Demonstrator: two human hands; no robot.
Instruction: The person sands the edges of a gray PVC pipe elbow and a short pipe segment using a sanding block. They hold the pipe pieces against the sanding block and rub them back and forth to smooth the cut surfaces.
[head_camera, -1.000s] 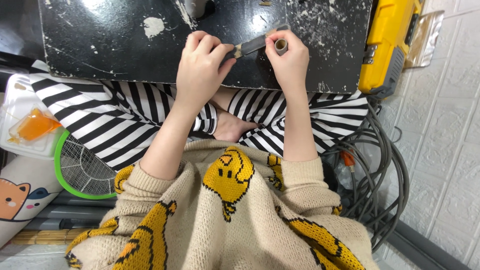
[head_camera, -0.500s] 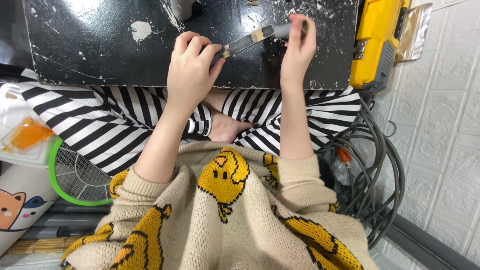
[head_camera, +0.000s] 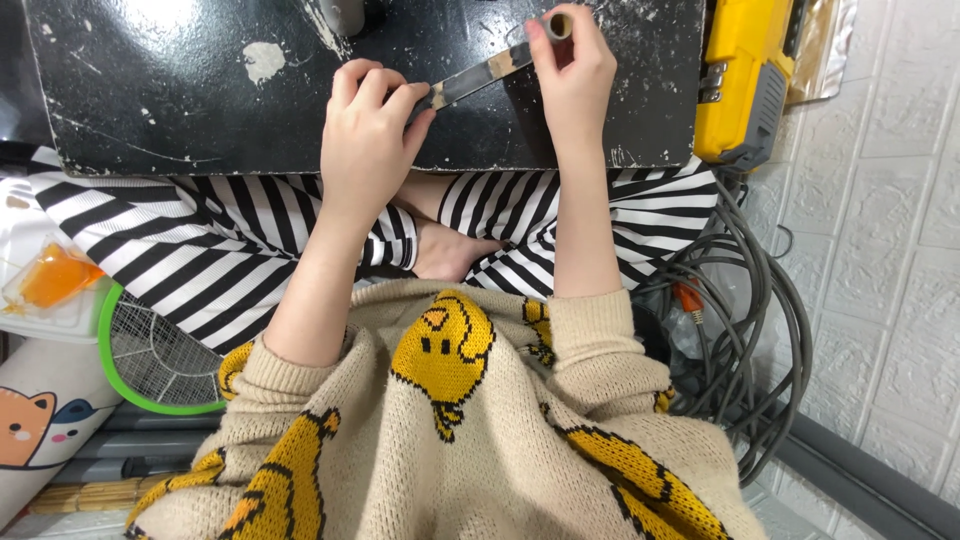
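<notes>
Beige knit sleeves with yellow figures run up from your lap, over striped black-and-white trousers, toward the black, paint-flecked counter. Your left hand pinches the near end of a narrow metal blade lying slantwise on the counter, while your right hand grips its handle end; a yellow tool case stands just beside the counter's right edge.

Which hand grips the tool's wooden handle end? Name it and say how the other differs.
The right hand grips the handle end of the metal scraping tool; the left hand only pinches its blade tip against the black board.
</notes>
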